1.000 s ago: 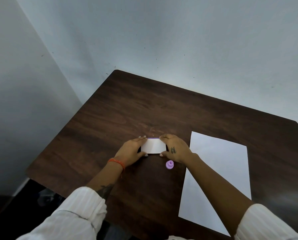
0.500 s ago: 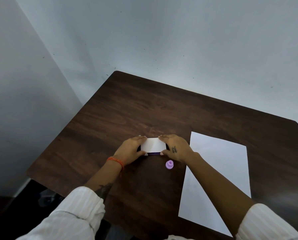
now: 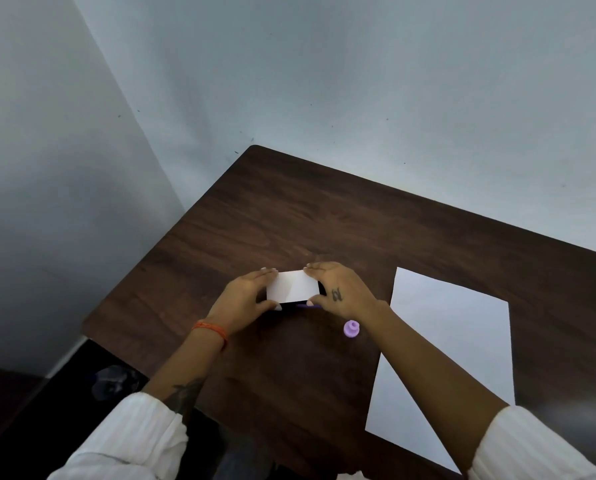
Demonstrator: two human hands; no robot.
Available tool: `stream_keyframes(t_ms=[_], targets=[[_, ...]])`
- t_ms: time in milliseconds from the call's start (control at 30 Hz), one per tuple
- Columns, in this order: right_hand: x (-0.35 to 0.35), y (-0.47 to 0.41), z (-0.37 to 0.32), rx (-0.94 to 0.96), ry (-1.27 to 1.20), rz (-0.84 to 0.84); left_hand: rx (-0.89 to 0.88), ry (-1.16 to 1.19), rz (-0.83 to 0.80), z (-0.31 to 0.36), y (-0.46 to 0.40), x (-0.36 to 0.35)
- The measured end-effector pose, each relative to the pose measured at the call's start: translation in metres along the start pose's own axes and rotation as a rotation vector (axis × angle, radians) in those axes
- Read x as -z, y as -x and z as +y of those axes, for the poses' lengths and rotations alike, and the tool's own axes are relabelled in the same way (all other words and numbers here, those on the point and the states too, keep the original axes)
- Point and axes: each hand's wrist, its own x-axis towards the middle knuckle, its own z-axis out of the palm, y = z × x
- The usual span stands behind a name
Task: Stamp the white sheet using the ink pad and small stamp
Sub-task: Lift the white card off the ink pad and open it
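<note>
both hands grip the ink pad near the middle of the dark wood worktop: the left hand pinches its left end, the right hand its right end, white lid tilted up. the small purple stamp stands just beside the right wrist. the white sheet lies flat to the right.
</note>
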Motion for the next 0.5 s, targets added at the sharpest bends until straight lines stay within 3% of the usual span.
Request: stream_keyframes(t_ms=[500], targets=[[-0.043, -0.027, -0.036, 0.116, 0.129, -0.144, 0.168, 0.057, 0.009, -0.043, 0.046, -0.01]])
